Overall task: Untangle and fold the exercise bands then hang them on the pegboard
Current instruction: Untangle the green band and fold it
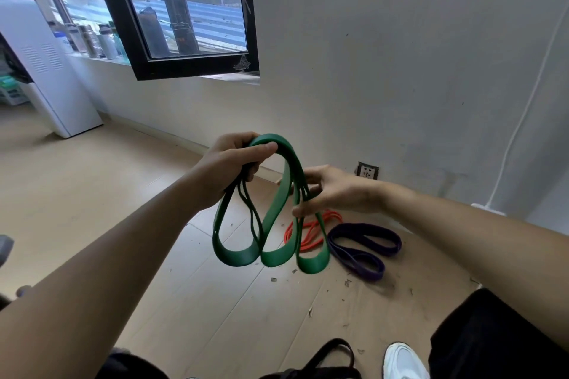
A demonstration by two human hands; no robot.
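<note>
Black band (335,348) and white shoe (403,360) sit at the bottom edge, closest to us, on the pale floor (147,194). Above them we hold the green band (275,209) up in the air with both arms stretched forward.

Our left grip (234,163) is clamped on the top of the green band, fingers curled round the gathered strands and thumb laid over the bend. Our right grip (332,191) is closed on the strands at the band's right side, thumb in front and fingers behind. From these two holds the band hangs in three wide loops side by side, clear of the floor.

Behind the loops, the orange band (334,216) lies bunched on the floor, partly hidden by the green one. Just to its right the purple band (363,227) lies in a loose double loop, touching or nearly touching the orange; we cannot tell which. Small flecks of debris are scattered on the boards around both.

On the wall (400,71) beyond, a socket (368,170) sits low near the skirting and a white cable (523,120) runs up at right. At upper left, a black-framed window (252,24) stands open, with bottles (92,40) lined along the sill.
</note>
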